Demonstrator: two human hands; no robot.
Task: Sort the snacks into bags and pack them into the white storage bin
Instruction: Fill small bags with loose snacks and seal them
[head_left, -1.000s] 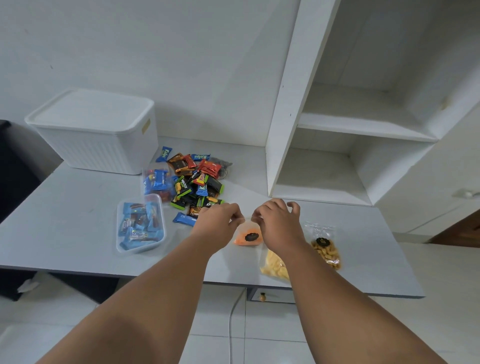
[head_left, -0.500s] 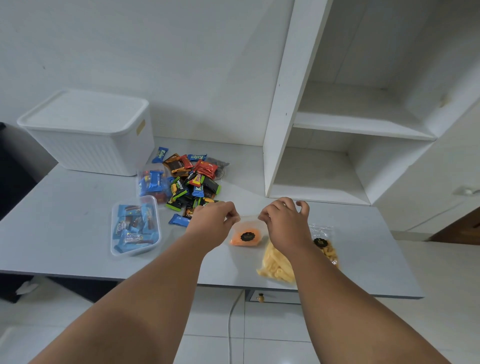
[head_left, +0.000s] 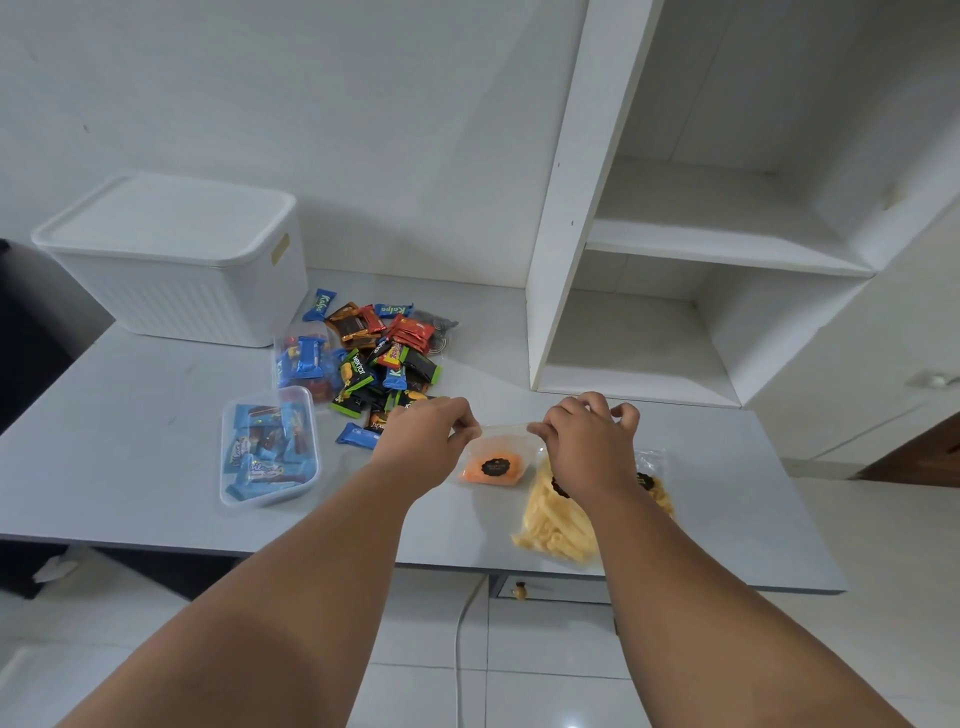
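A clear zip bag of orange snack (head_left: 492, 465) with a round black label lies on the grey table (head_left: 130, 441). My left hand (head_left: 428, 434) pinches its top left corner and my right hand (head_left: 584, 441) pinches its top right corner. A bag of pale yellow sticks (head_left: 553, 525) lies under my right wrist, with another labelled snack bag (head_left: 655, 486) beside it. A pile of wrapped snacks (head_left: 387, 358) sits behind my left hand. The white storage bin (head_left: 176, 260) stands at the back left with its lid on.
Left of the pile, a clear bag of blue-wrapped snacks (head_left: 304, 358) lies behind a clear tub of blue-wrapped bars (head_left: 267, 452). A white shelf unit (head_left: 649, 312) rises at the back right. The table's front edge runs just below the yellow bag.
My hands have drawn apart along the top of the orange snack bag, the left going left and the right going right. The view has shifted slightly.
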